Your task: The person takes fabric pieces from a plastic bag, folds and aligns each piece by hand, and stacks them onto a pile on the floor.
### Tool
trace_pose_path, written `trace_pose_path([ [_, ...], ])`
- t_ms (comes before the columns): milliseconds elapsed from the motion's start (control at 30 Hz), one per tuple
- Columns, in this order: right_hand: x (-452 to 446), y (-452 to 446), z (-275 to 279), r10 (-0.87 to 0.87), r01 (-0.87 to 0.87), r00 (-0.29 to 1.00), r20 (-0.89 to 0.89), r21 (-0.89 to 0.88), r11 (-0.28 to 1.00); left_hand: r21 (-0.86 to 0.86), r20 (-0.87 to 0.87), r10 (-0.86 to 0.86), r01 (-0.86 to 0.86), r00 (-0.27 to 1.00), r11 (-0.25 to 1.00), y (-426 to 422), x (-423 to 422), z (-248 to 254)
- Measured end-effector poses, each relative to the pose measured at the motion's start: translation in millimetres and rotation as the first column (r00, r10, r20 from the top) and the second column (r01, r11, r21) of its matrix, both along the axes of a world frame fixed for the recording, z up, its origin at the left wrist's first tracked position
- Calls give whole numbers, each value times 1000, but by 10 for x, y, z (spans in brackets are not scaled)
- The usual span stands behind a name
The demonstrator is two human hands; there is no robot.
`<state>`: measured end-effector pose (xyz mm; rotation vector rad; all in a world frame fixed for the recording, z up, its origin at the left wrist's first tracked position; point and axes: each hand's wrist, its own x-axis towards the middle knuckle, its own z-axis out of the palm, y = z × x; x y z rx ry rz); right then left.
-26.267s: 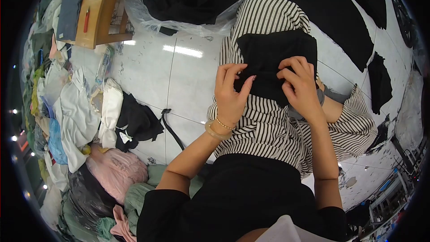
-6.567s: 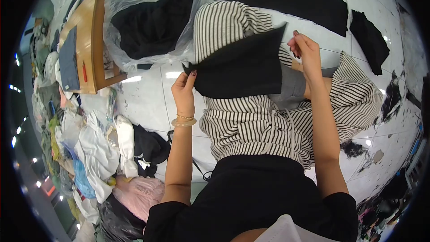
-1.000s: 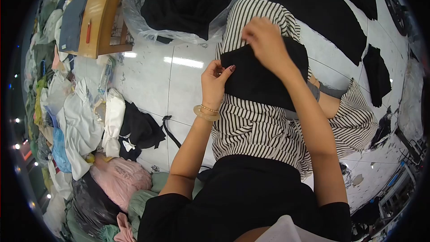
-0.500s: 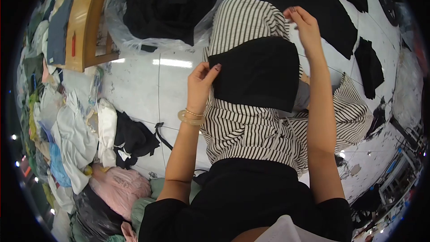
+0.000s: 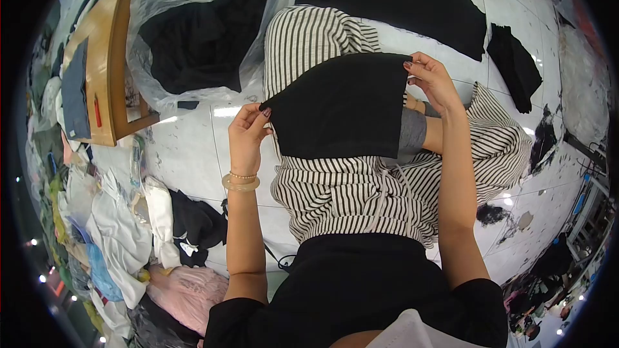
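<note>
A black fabric piece (image 5: 342, 109) is stretched across my lap, over the black-and-white striped trousers (image 5: 348, 187) I wear. My left hand (image 5: 248, 125) pinches its upper left corner between thumb and fingers. At the upper right corner, my right hand (image 5: 431, 80) pinches the edge of the same piece. The cloth hangs fairly flat between both hands, its lower edge lying on the striped trousers.
A clear plastic bag (image 5: 138, 45) holding black cloth lies ahead on the left, beside a wooden stool (image 5: 106, 77). Large black fabric (image 5: 393, 0) and a smaller black piece (image 5: 514, 67) lie on the tiled floor. Piled garments (image 5: 119, 212) line the left.
My right hand has come down and taken hold of the cloth's upper right corner. My left hand has moved left, pulling the black piece wider. The view has shifted slightly.
</note>
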<state>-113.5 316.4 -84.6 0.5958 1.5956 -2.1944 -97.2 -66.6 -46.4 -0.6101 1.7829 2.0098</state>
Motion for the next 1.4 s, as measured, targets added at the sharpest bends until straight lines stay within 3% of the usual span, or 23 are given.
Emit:
trace_pose_path([
  [167,40,28,21,17,-12,997,-81,59,998,24,-3,22,-22,1000,999,40,28,47],
  [233,85,35,15,13,-3,993,-116,88,996,57,-176,-28,39,984,998,-15,82,-1],
  [267,137,86,-16,-11,24,981,-196,66,998,51,-170,-29,38,985,998,-39,116,-44],
  [333,237,147,-33,27,-7,956,-291,68,998,-223,-358,-68,-14,931,975,-67,186,-125],
  [433,378,153,-94,105,-75,936,-335,101,992,-121,-377,26,-78,926,990,-7,275,-212],
  [500,464,134,-111,116,-86,953,-281,116,990,-145,-349,17,-72,937,987,3,286,-231],
  [600,489,120,-83,170,-117,962,-214,239,964,-158,-332,-5,-50,943,986,-7,267,-232],
  [667,446,103,-73,182,-41,950,-253,478,877,-155,-340,-22,-33,940,987,-7,249,-184],
  [700,418,53,7,182,-42,950,-254,474,880,-248,-359,-68,-25,931,969,32,233,-116],
  [767,365,-144,310,186,122,919,-348,699,705,-337,-371,-117,-16,921,942,79,189,23],
  [833,343,-382,580,237,119,882,-406,681,723,-659,-567,-381,-124,730,741,126,160,186],
  [900,318,-644,673,289,113,836,-466,663,740,-671,-543,-393,-102,743,734,297,149,355],
  [967,323,-856,622,549,115,666,-505,797,593,-826,-445,-665,13,600,564,496,119,401],
  [1033,323,-888,389,580,85,657,-482,811,578,-902,-379,-777,-14,503,431,680,79,274],
  [1067,311,-871,298,608,55,649,-458,825,562,-915,-342,-774,-2,533,403,682,81,108],
  [1100,295,-829,286,609,56,648,-457,827,560,-914,-345,-773,-4,533,405,677,64,28],
  [1167,320,-725,275,313,52,854,-416,667,743,-906,-362,-761,-12,538,423,640,70,-68],
  [1200,336,-688,310,233,56,906,-354,646,762,-899,-365,-755,5,545,439,626,80,-87],
  [1367,356,-877,423,372,121,772,-516,693,711,-888,-374,-749,21,547,459,617,73,-103],
  [1400,356,-921,427,510,108,700,-499,780,616,-890,-371,-750,21,547,455,619,72,-100],
])
